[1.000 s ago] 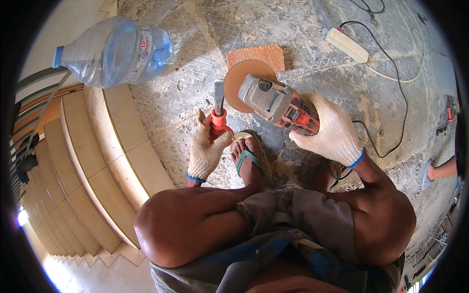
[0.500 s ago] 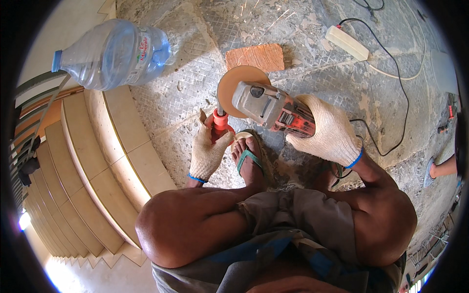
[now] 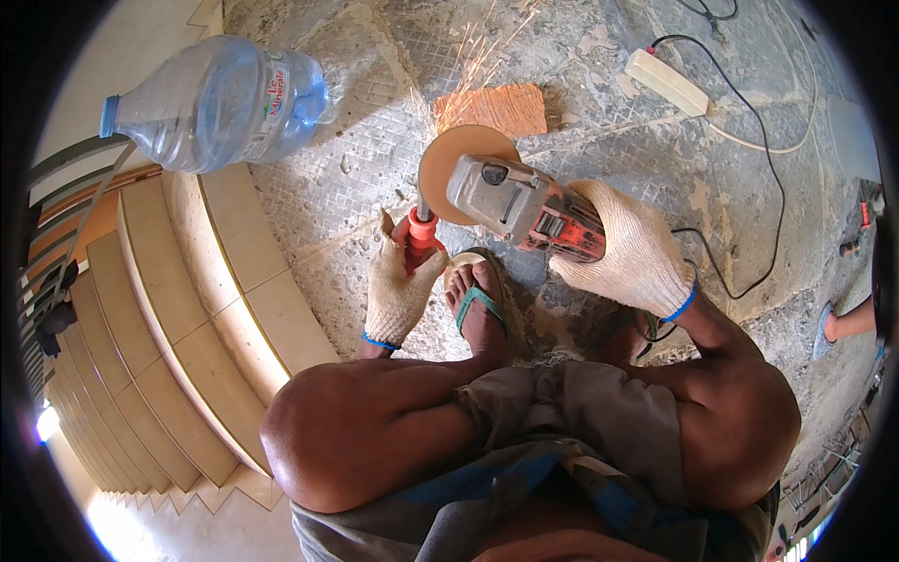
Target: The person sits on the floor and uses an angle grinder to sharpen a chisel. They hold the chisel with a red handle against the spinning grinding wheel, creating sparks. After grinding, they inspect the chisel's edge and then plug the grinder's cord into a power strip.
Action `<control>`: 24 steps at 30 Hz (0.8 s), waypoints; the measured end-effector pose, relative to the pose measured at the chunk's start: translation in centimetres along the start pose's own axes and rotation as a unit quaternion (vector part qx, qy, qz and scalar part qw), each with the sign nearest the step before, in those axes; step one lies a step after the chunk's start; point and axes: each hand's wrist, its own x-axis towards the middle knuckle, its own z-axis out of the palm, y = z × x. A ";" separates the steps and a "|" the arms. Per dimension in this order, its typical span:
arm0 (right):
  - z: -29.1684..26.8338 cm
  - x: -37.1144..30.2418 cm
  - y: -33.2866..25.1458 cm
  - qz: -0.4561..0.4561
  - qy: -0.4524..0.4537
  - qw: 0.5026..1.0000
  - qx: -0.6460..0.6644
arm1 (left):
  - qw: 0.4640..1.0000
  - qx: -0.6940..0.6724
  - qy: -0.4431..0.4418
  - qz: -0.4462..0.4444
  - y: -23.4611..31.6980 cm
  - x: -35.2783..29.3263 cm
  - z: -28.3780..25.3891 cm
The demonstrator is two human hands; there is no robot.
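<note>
Chisel [image 3: 421, 240] gripped by its red handle in left hand [image 3: 395, 288], near sandal [image 3: 481, 300] | grinder [image 3: 524, 208] clasped in right hand [image 3: 637, 251] | blade partly covered by disc [image 3: 444, 167] | sparks [image 3: 479, 58] thrown over brick [image 3: 506, 110]

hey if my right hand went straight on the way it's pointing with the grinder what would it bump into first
Probably the chisel in your left hand: in this view its blade disappears under the edge of the disc. Sparks suggest contact, though depth is hard to judge.
</note>
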 end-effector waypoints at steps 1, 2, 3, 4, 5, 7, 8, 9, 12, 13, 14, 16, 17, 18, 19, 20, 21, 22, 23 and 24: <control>0.0 0.0 0.0 -0.001 0.000 1.000 -0.004 | 1.000 0.003 -0.001 -0.001 0.1 0.0 0.0; 0.0 0.0 0.0 -0.004 0.002 1.000 -0.008 | 1.000 0.006 0.000 0.004 0.1 0.0 0.0; 0.1 0.0 0.0 -0.010 0.006 1.000 -0.009 | 1.000 0.008 0.001 0.009 0.1 0.0 0.1; 0.1 0.1 0.0 -0.019 0.012 1.000 -0.009 | 1.000 0.011 0.004 0.019 0.1 0.1 0.1; 0.1 0.1 0.0 -0.027 0.017 0.999 -0.009 | 1.000 0.013 0.006 0.024 0.1 0.2 0.1; 0.0 0.0 0.0 -0.014 0.015 1.000 -0.001 | 0.999 0.016 0.007 0.031 0.0 0.2 0.1; -0.1 0.0 0.0 -0.006 0.013 1.000 0.003 | 1.000 0.017 0.006 0.023 0.0 0.2 0.1; -0.1 0.0 0.0 -0.008 0.012 1.000 -0.001 | 0.999 0.013 0.004 0.029 -0.1 0.2 0.1; -0.3 -0.2 -0.1 -0.008 0.008 1.000 -0.007 | 1.000 0.003 -0.002 0.019 -0.2 0.0 0.0; -0.3 -0.2 -0.2 -0.006 0.006 1.000 -0.007 | 1.000 0.002 -0.003 0.016 -0.2 0.0 0.0; -0.3 -0.2 -0.2 -0.004 0.004 1.000 -0.006 | 1.000 -0.006 -0.003 0.013 -0.2 -0.1 0.0; -0.4 -0.2 -0.3 0.010 0.002 1.000 0.008 | 1.000 -0.027 -0.002 0.008 -0.2 -0.1 0.0; -0.4 -0.2 -0.3 0.019 -0.001 1.000 0.016 | 0.999 -0.037 -0.001 0.007 -0.2 -0.1 0.0; -0.5 -0.2 -0.3 0.017 0.002 1.000 0.016 | 0.999 -0.047 0.000 0.006 -0.2 -0.2 0.0; -0.6 -0.3 -0.4 0.018 0.004 1.000 0.017 | 0.999 -0.053 0.001 0.006 -0.1 -0.2 0.0; -0.6 -0.3 -0.4 0.018 0.005 1.000 0.020 | 0.998 -0.057 0.004 -0.006 -0.1 -0.2 0.1; -0.6 -0.3 -0.4 0.018 0.003 1.000 0.012 | 0.996 -0.086 -0.001 -0.018 -0.1 -0.3 0.1; -0.6 -0.2 -0.5 0.017 0.001 1.000 0.006 | 0.993 -0.111 -0.004 -0.043 0.0 -0.4 0.1; -0.6 -0.2 -0.5 0.020 -0.003 1.000 0.002 | 0.988 -0.136 -0.007 -0.068 0.0 -0.4 0.2; -0.6 -0.2 -0.5 0.011 0.002 1.000 -0.002 | 0.987 -0.142 -0.009 -0.071 0.0 -0.4 0.2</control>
